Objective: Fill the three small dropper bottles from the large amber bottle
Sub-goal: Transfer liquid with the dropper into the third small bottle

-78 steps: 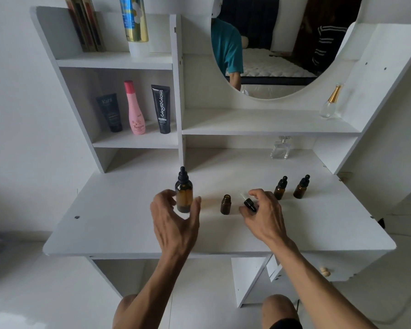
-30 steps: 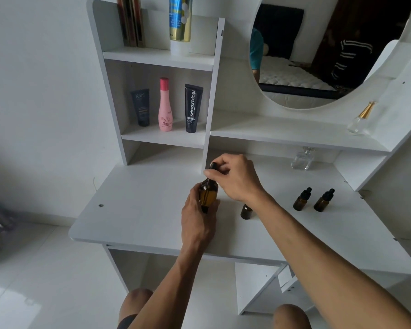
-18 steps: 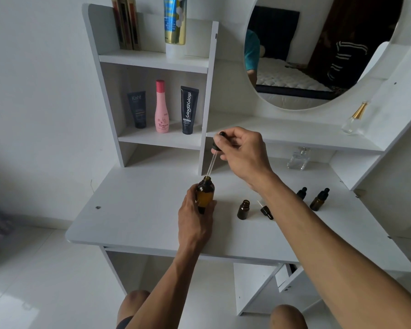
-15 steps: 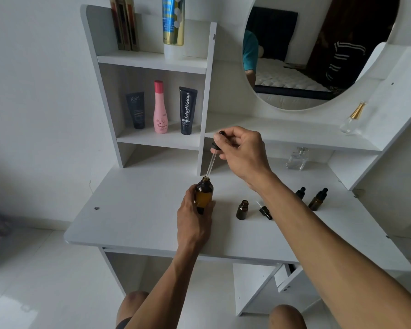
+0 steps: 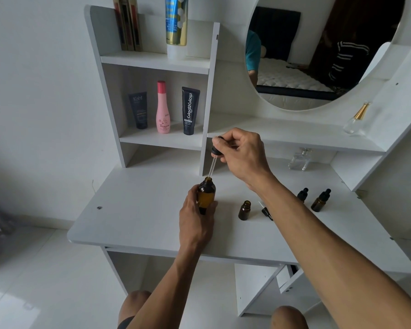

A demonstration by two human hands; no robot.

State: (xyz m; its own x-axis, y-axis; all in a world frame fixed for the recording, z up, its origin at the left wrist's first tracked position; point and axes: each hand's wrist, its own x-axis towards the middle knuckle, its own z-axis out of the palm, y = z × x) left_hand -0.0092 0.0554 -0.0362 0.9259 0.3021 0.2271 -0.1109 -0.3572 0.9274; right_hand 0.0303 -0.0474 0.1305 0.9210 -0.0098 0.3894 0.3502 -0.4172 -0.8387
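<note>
A pale wall fills the far left above a glossy white tiled floor (image 5: 45, 281), and a blurred grey shape sits at the left edge, too smeared to identify. The white laminate vanity desk (image 5: 140, 210) stands against that wall, its flat top carrying a small dark screw hole near the left side. Above it rises a white shelf unit (image 5: 152, 60): the top shelf holds a few dark upright books (image 5: 128, 24) and a tall blue-and-gold spray can (image 5: 176, 22); the shelf below holds a dark grey tube (image 5: 138, 109), a pink waisted plastic bottle (image 5: 163, 108) and a black tube with white lettering (image 5: 190, 110), all upright and side by side. On the desk near its middle, the left hand (image 5: 195, 222) wraps its fingers round the large amber glass bottle (image 5: 206, 194), which stands upright and uncapped. Directly above its mouth the right hand (image 5: 241, 155) pinches the black rubber bulb of a clear glass dropper pipette (image 5: 212, 166), whose tip hangs at the bottle's opening. To the right stands a small open amber dropper bottle (image 5: 244, 210), with its black dropper cap (image 5: 266, 211) lying on its side just beside it. Further right, two small capped amber dropper bottles (image 5: 320, 200) stand near each other, one partly behind the right forearm. Behind them a clear square glass perfume bottle (image 5: 299, 160) sits under the long shelf, and a clear bottle with a gold cap (image 5: 356, 118) rests on that shelf. A large round mirror (image 5: 318, 51) above reflects a bed with a white mattress and a dark headboard.
</note>
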